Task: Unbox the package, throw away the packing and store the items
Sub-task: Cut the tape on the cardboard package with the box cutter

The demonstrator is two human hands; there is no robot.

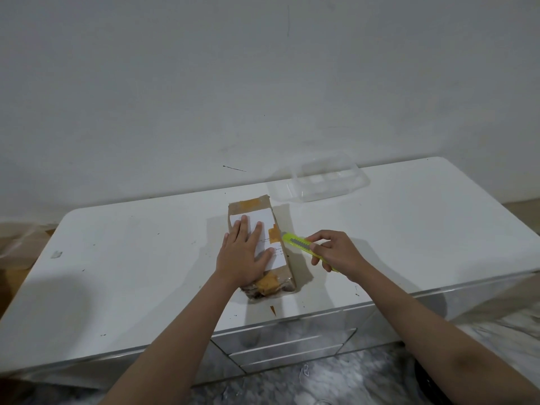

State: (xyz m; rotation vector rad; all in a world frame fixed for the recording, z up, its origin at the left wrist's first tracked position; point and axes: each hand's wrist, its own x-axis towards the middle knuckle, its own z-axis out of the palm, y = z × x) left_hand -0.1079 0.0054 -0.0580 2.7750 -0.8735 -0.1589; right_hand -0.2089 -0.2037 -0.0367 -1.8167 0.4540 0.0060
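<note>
Box (264, 244) lies on table (131, 258), long way pointing away from person. Left hand (242, 255) flat on top, fingers straight. Right hand (336, 252) grips cutter (298, 244), tip touching box's right side.

Left hand (244, 252) and right hand (336, 252) bare; forearms unsleeved.

Bench (131, 258): left half bare to its left edge. Cardboard package (280, 276) blocks the centre; clear plastic container (327, 182) occupies the back edge; open surface lies toward the right edge.
</note>
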